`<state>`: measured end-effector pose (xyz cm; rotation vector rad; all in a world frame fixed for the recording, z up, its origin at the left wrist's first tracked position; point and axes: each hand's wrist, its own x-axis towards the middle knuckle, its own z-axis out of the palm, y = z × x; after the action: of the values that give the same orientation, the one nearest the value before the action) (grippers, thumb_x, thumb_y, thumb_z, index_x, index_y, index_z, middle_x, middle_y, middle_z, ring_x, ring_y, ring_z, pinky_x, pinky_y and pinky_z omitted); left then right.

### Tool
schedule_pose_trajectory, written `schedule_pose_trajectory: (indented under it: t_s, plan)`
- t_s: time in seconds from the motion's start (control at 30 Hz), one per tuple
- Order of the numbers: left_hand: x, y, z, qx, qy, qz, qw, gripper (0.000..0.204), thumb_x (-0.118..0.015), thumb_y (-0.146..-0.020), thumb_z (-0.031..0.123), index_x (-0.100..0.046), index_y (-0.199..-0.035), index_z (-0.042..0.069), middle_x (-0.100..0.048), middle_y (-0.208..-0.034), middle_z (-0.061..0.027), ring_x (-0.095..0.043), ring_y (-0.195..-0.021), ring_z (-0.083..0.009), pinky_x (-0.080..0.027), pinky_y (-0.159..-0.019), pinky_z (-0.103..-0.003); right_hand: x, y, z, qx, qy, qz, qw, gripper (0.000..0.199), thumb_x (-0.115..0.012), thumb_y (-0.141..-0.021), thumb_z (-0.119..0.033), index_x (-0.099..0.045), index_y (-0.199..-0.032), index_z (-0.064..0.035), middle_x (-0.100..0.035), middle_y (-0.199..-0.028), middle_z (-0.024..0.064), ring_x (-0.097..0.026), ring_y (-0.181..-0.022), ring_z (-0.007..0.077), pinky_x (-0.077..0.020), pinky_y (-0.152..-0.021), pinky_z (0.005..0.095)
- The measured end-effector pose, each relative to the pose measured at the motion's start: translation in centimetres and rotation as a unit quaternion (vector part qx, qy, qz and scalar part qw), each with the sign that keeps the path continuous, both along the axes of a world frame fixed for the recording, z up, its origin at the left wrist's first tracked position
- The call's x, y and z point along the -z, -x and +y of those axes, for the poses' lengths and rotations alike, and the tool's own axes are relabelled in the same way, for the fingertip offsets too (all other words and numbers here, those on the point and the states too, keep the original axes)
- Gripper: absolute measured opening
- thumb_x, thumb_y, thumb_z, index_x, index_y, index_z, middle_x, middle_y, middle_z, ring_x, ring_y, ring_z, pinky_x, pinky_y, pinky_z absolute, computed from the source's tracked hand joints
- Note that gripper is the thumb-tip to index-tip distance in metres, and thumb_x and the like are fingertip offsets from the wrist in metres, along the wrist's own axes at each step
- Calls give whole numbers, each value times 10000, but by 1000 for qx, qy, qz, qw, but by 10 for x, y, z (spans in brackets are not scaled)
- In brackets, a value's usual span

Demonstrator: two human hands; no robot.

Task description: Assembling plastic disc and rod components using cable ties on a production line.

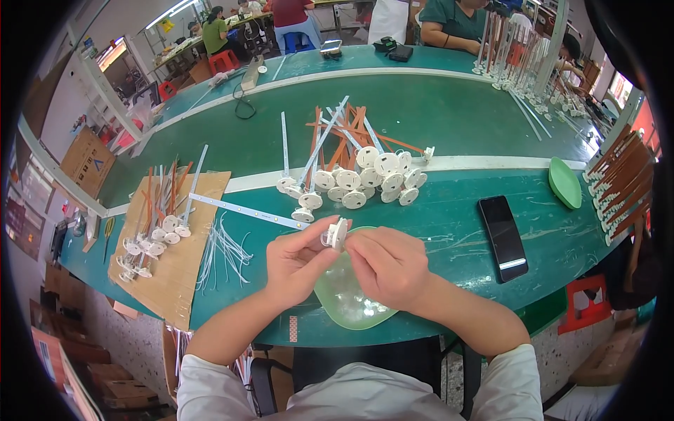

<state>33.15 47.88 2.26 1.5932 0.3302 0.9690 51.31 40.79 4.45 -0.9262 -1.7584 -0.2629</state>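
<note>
Both hands pinch the white round cap (335, 233) over the green dish (349, 298) at counter ctr, left hand (298, 261) at 8 o'clock, right hand (387, 264) at 4; I'd keep it square w/ the strip (246, 210).

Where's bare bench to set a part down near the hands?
Bare green top lies between the green dish and the black phone, and right of the phone below the green plate. Crowded: the round-cap pile ahead and the cardboard sheet to the left.
</note>
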Motion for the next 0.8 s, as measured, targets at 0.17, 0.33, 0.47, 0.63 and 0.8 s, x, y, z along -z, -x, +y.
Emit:
schedule_pose_trajectory:
  t_s: [0.17, 0.33, 0.47, 0.63, 0.8]
  plan:
    - [-3, 1, 0, -4, 4, 0, 1000, 471, -621, -911, -99, -567, -1374, -38, -663, -1298, -169, -666, -1094, -169, -534, -943, -305, 1, 7, 2, 11, -1, 2, 1000, 192, -703, -733, 93, -657, -906, 24, -693, -833, 127, -665, -645, 280, -531, -550, 337]
    - [0, -1, 4, -28, -62, -11, 998, 469, -628, -917, -91, -568, -1378, -34, -691, -1227, -126, -666, -1089, -164, -547, -924, -307, 5, 8, 1, 25, 8, -25, 999, 198, -685, -735, 92, -666, -915, 12, -687, -831, 146, -666, -658, 308, -537, -572, 364]
    - [-18, 7, -10, -67, -121, 76, 987, 446, -684, -920, 21, -618, -1361, 40, -735, -962, -77, -656, -856, -76, -525, -762, -255, 8, 8, -3, 32, 15, -32, 999, 198, -690, -739, 79, -671, -921, 4, -683, -822, 144, -665, -665, 314, -535, -583, 368]
    - [-35, 35, -21, -118, -259, 153, 946, 404, -703, -931, 96, -644, -1329, 54, -733, -861, -70, -655, -803, -94, -535, -724, -301, 5, 18, -7, -40, -8, -19, 999, 169, -729, -753, 27, -679, -911, -5, -694, -818, 129, -679, -686, 299, -545, -597, 359]
    - [-84, 115, 32, -277, -170, 421, 847, 303, -627, -970, 143, -645, -1242, 9, -732, -1002, -96, -691, -867, -177, -544, -784, -333, 0, 0, -5, -20, 29, -23, 999, 163, -762, -757, -25, -690, -904, -19, -707, -822, 114, -690, -710, 289, -556, -618, 366]
